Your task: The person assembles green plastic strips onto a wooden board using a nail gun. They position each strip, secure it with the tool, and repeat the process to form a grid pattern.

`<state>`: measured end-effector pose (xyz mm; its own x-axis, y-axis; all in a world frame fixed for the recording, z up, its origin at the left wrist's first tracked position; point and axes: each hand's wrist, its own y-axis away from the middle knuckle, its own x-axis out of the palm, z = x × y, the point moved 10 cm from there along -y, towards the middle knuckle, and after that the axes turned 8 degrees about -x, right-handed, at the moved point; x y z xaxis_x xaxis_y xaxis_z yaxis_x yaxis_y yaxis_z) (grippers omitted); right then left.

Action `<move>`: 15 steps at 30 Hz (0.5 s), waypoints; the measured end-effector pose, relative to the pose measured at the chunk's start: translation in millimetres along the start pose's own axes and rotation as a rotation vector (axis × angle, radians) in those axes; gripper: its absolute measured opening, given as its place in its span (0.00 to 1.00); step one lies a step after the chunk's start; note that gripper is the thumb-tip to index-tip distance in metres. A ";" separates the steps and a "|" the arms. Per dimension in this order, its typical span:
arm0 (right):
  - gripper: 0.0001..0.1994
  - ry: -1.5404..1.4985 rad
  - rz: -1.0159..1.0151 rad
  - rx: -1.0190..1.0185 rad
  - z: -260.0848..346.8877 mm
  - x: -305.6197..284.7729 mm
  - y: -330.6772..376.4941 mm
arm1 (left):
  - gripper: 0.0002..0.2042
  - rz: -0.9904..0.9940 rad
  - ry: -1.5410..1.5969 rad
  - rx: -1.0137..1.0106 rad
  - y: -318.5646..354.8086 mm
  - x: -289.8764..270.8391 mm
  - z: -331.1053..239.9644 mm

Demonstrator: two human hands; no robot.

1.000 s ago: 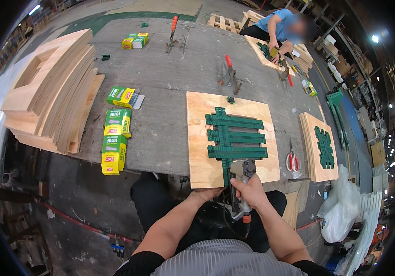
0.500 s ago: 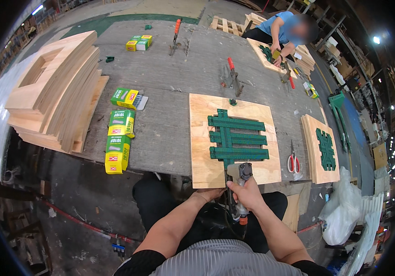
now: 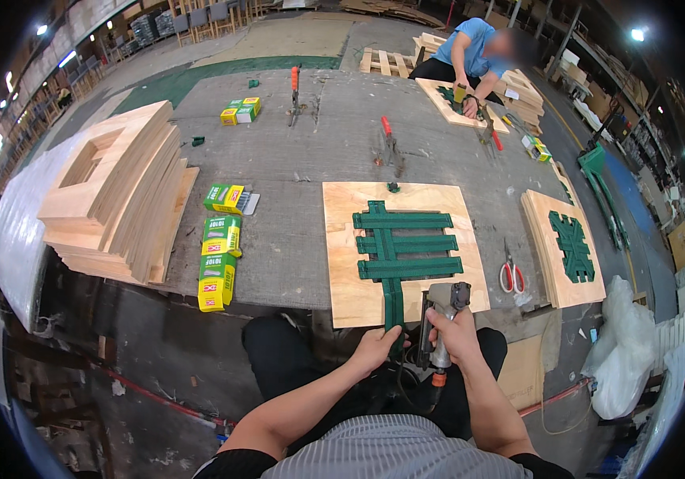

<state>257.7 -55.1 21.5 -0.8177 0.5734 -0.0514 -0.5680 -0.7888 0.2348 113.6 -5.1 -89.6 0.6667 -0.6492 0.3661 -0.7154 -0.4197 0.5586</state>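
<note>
Before me a square wooden panel (image 3: 470, 239) lies at the table's near edge, with green webbing straps (image 3: 406, 244) woven over the opening in its middle. One strap (image 3: 392, 303) runs toward me and past the panel's near edge. There my left hand (image 3: 374, 350) pinches its free end. A grey pneumatic staple gun (image 3: 448, 297) is gripped by my right hand (image 3: 458, 337), just right of that strap, its head over the panel's near edge. Its hose is partly hidden beneath my arms.
On the left stands a stack of wooden frames (image 3: 111, 191), beside yellow-green boxes (image 3: 217, 279). Red-handled scissors (image 3: 511, 275) and a webbed panel (image 3: 570, 247) lie right. Clamps (image 3: 388, 148) stand farther back. Across the table a person (image 3: 470, 56) works on another panel (image 3: 438, 94).
My right hand has moved the staple gun rightward, off the near strap. My left hand has come out from below the panel's edge and now shows pinching the strap's end.
</note>
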 end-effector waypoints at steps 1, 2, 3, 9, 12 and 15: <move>0.13 -0.008 0.006 -0.013 2.0 -0.7 1.9 | 0.18 -0.010 -0.016 -0.011 8.3 -0.9 -5.7; 0.13 -0.014 0.014 -0.028 4.4 0.3 2.4 | 0.18 -0.022 -0.030 -0.018 14.3 -3.0 -13.2; 0.13 -0.022 0.019 -0.041 5.8 1.0 2.7 | 0.18 -0.014 -0.012 -0.021 18.3 -3.5 -22.4; 0.14 -0.005 0.098 -0.048 9.9 18.3 -3.1 | 0.17 -0.017 0.011 0.079 -10.0 -28.2 -116.9; 0.13 0.013 0.120 -0.038 7.8 25.5 -8.9 | 0.18 -0.077 -0.099 -0.072 -36.2 -44.8 -142.9; 0.13 0.046 0.138 -0.031 8.2 33.4 -15.9 | 0.19 -0.081 -0.163 -0.111 -58.8 -55.0 -154.1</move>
<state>240.2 -21.5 24.0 -0.8914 0.4485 -0.0657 -0.4516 -0.8665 0.2127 151.1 153.1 -27.9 0.6719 -0.7141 0.1968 -0.6277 -0.4079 0.6630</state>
